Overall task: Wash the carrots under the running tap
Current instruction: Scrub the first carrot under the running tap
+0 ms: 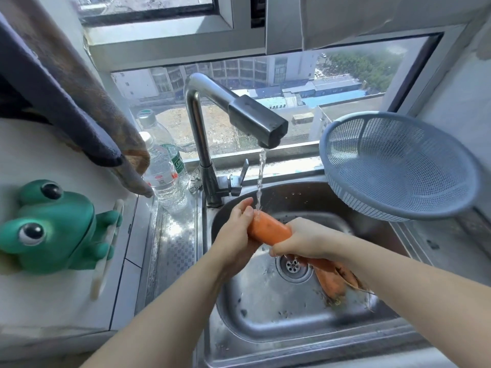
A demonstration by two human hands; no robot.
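"Over the sink (pixel 252 322), what is recorded?"

"One carrot (pixel 268 229), held clear of the basin floor, thick end pointing to eleven o'clock, directly under the stream (pixel 261 176) from the tap (pixel 255 118). The left hand (pixel 233 235) has its fingers wrapped round the thick end. The right hand (pixel 305 240) clasps the lower end, fingers curled round it."

"Anything below?"

"The other carrots (pixel 332 282) lie on the basin floor at four o'clock of the drain (pixel 293 266), partly hidden by the right forearm; their number cannot be told."

"Surroundings?"

"A blue colander (pixel 398 166) sits tilted at two o'clock of the sink. Two clear bottles (pixel 164 176) stand at ten o'clock, near the tap's base. A green frog figure (pixel 53 227) sits at nine o'clock."
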